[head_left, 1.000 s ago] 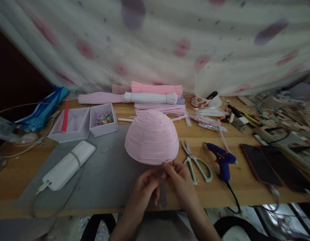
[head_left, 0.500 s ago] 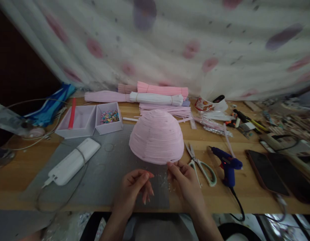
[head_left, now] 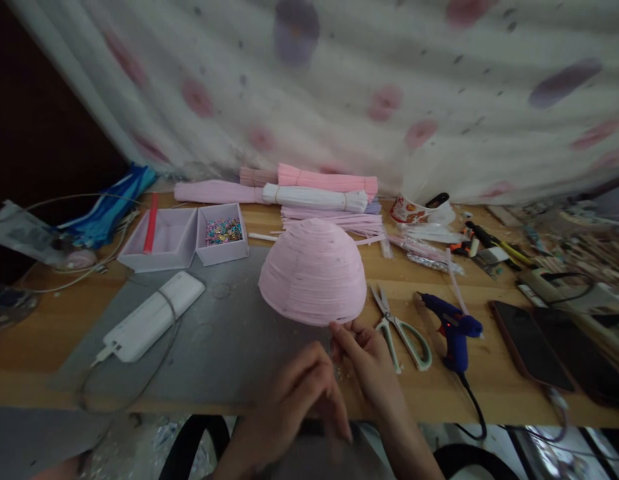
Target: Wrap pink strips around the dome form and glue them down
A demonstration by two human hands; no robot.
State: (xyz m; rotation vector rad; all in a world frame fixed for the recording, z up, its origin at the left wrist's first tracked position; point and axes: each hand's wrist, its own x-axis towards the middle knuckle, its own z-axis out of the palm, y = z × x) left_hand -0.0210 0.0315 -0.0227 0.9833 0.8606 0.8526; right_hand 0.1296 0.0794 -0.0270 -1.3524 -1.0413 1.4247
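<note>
Wooden table (head_left: 439,393) under grey mat (head_left: 214,347). Pale pink ribbed dome (head_left: 313,273) over mat's right side, near edge pinched by right hand (head_left: 369,357). Left hand (head_left: 302,393) just beside, fingers bent, blurred; can't tell from here whether it grips anything. Blue glue gun (head_left: 453,327) right of green-handled scissors (head_left: 403,333). Small beads (head_left: 224,231) in box (head_left: 223,253).

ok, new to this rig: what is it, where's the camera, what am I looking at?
No robot here: a person works bare-handed, and one head-worn camera looks forward and down. On the wooden table sit scissors and a blue glue gun to the right, with a white device and a box of beads to the left. Bundled strips lie behind. The right hand pinches the near rim of a pink dome. The left hand is blurred beside it; I can't tell whether it holds anything.
</note>
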